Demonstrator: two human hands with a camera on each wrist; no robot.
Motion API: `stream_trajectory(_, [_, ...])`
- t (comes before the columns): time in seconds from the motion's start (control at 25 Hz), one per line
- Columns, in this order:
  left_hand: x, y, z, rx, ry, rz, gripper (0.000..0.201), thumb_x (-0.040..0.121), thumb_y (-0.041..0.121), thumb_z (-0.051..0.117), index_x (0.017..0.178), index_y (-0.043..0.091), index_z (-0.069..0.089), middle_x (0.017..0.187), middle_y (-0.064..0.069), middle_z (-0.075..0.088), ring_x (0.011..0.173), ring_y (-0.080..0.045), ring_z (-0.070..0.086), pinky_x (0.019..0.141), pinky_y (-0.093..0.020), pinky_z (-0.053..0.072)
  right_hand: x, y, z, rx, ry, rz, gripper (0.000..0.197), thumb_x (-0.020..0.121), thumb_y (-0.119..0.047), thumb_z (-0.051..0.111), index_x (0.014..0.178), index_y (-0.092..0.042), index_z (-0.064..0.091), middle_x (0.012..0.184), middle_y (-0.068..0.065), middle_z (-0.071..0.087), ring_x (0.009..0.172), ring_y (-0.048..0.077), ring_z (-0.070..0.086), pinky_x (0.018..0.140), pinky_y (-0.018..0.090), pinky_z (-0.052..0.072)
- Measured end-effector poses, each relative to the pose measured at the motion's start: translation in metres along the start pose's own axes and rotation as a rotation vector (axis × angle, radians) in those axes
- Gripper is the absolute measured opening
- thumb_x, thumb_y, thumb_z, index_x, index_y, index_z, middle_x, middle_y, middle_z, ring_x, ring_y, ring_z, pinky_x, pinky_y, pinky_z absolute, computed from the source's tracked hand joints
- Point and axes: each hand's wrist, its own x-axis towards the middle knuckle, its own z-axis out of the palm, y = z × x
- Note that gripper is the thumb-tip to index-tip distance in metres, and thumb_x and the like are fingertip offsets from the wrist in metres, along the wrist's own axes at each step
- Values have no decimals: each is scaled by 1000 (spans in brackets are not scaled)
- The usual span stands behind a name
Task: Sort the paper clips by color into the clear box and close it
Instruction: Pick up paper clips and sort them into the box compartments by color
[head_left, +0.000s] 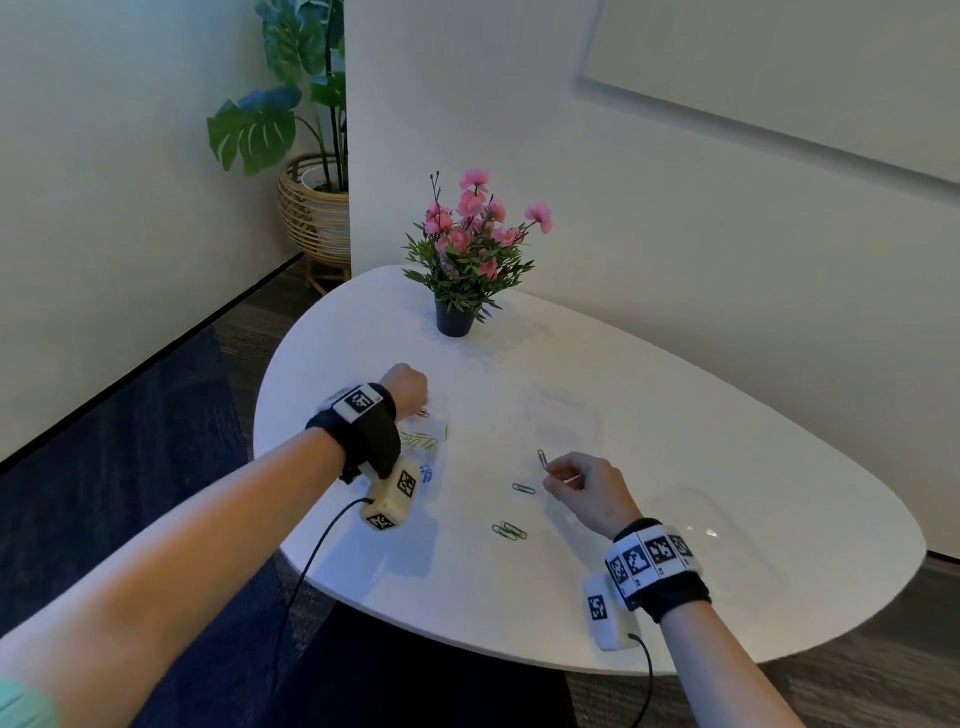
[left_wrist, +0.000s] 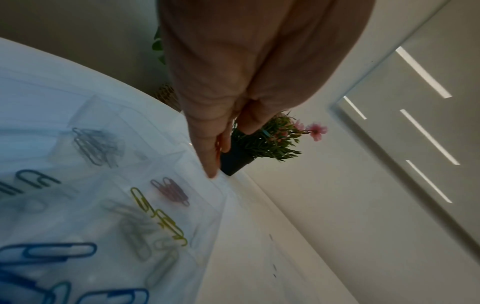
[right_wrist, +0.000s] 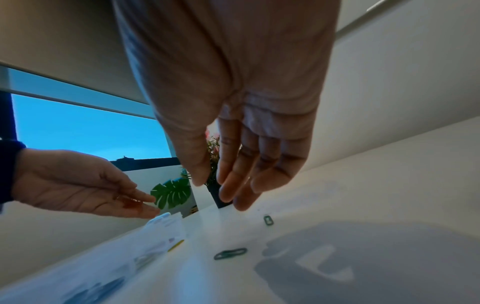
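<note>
The clear box (head_left: 441, 454) lies on the white table (head_left: 701, 457) under my left wrist; its compartments hold red clips (left_wrist: 170, 191), yellow clips (left_wrist: 158, 216), blue clips (left_wrist: 52, 251) and dark clips (left_wrist: 96, 146). My left hand (head_left: 423, 399) hovers over the red compartment with thumb and fingers straight and close together (left_wrist: 219, 162); no clip shows plainly between them. My right hand (head_left: 550, 477) reaches down with thumb and fingers apart (right_wrist: 213, 189), just short of a loose green clip (head_left: 543, 460) (right_wrist: 268, 220). Three more green clips lie nearer me: a single one (head_left: 523, 488) and a pair (head_left: 509, 531).
A dark pot of pink flowers (head_left: 454, 319) stands at the back of the table. A faint clear outline (head_left: 563, 421) lies right of the box; I cannot tell what it is. A large plant in a wicker basket (head_left: 317, 218) stands on the floor beyond the left edge.
</note>
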Motion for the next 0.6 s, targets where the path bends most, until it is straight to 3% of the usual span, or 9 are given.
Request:
stream_trajectory(0.08, [2,-1,1,492,16,163,35,99,8,35,128,-7,49,131,-20,56,121,-32,54,100,-32,43,3,7,1,-14,-10,41,20,84,-22,68,100,-10,68,92,5,69,78,15,62,68,17,46])
stream_trajectory(0.16, [-2,-1,4,331,22,104,39,98,11,37,134,-4,44,139,-20,49,126,-33,50,105,-35,41,8,9,1,-68,-20,58,21,85,-19,66,103,-9,68,94,6,69,79,15,60,74,20,49])
stream_trajectory(0.28, [-20,-17,11,522,42,354,36,94,15,44,128,8,54,132,-14,56,120,-27,54,99,-29,41,26,6,2,-248,-57,42,26,89,-16,60,113,-7,66,113,10,68,95,20,63,86,21,46])
stream_trajectory(0.4, [-45,-41,29,716,-155,554,26,91,11,49,111,12,66,116,-9,67,103,-20,63,85,-22,46,49,1,10,-384,-127,20,30,93,-12,52,120,-3,63,129,14,56,115,28,57,98,29,44])
stream_trajectory(0.52, [-53,-65,43,967,-400,613,25,90,11,52,108,13,68,113,-7,69,99,-17,65,90,-22,50,61,-2,19,-475,-176,5,26,91,-15,56,105,4,67,123,17,50,106,31,57,91,31,48])
stream_trajectory(0.6, [-54,-78,50,1095,-503,630,26,90,12,53,112,14,67,118,-7,65,106,-18,62,95,-26,48,63,-2,21,-449,-158,5,20,86,-7,60,97,7,68,114,19,59,100,31,61,88,31,51])
